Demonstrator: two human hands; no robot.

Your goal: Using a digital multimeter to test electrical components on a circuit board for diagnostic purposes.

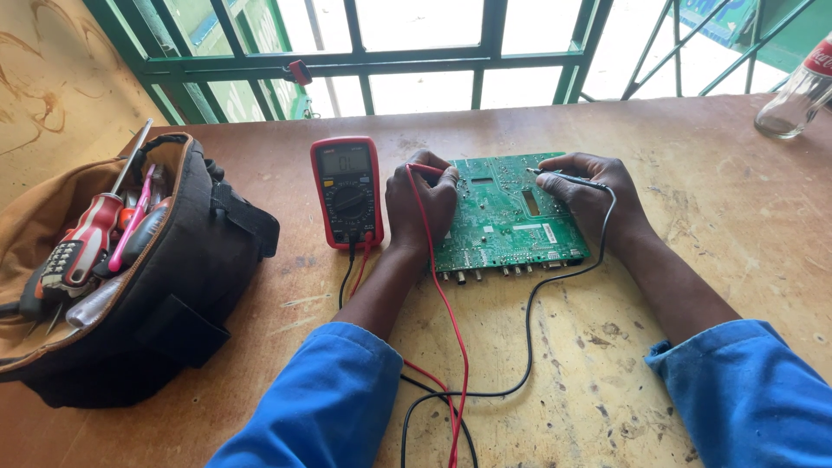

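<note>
Green board (507,217) lay flat on the wooden table (693,217), connectors toward the person. Left hand (422,204) gripped the red probe (425,169) at its left edge; right hand (585,195) pinched the black probe (568,178), tip down on the board. Beside it, the meter (347,191) faced up, likely so its screen was readable. A tool bag (130,269) sat open, well left.

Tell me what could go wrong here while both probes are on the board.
The black probe in the right hand could slip and bridge neighbouring pins on the circuit board. The red lead trails under the left hand; snagging it might tug the multimeter.
</note>
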